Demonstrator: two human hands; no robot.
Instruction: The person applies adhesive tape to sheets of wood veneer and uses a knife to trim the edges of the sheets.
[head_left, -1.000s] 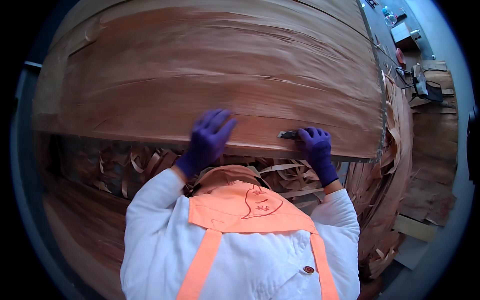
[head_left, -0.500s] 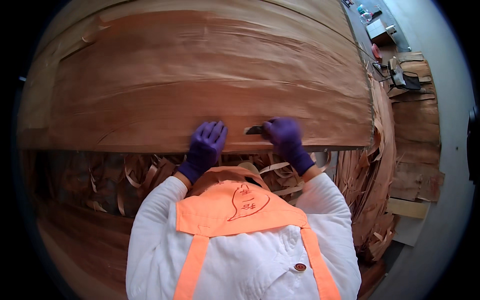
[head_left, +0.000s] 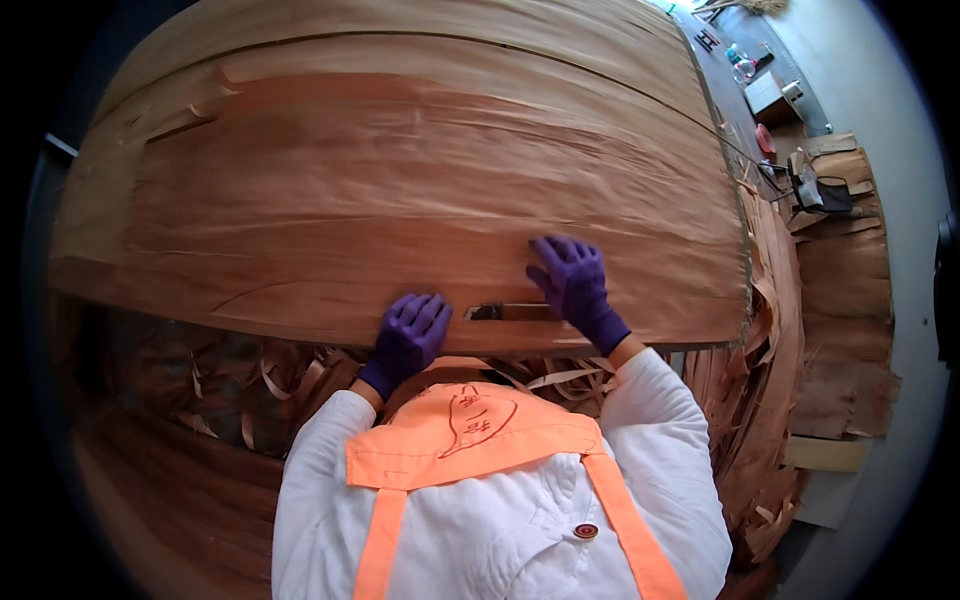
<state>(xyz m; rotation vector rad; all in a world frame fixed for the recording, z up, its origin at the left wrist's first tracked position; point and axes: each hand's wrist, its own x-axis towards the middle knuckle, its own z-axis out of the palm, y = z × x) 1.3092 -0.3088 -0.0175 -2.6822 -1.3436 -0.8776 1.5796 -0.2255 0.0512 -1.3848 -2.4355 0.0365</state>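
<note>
A broad sheet of reddish-brown wood veneer (head_left: 330, 190) lies over a stack of paler sheets. My left hand (head_left: 412, 330), in a purple glove, rests near the sheet's front edge with its fingers laid out on the wood. Between my hands lies a knife (head_left: 487, 312) with a dark, pale-tipped head and a brown handle running toward my right wrist. My right hand (head_left: 577, 282), gloved in purple too, is just beyond the handle, fingers apart and holding nothing. Whether its fingertips touch the veneer is hard to tell.
Veneer strips and scraps (head_left: 290, 370) lie below the front edge. More torn veneer (head_left: 765, 400) is heaped along the right side. Farther right are flat brown boards (head_left: 845, 290), a black chair-like item (head_left: 825, 190) and a white-topped box (head_left: 765, 95). A dark seam crosses the far sheets.
My right hand has let go of the knife, which now lies on the veneer, and its fingers have opened. My left hand stays near the front edge. The view has shifted slightly.
</note>
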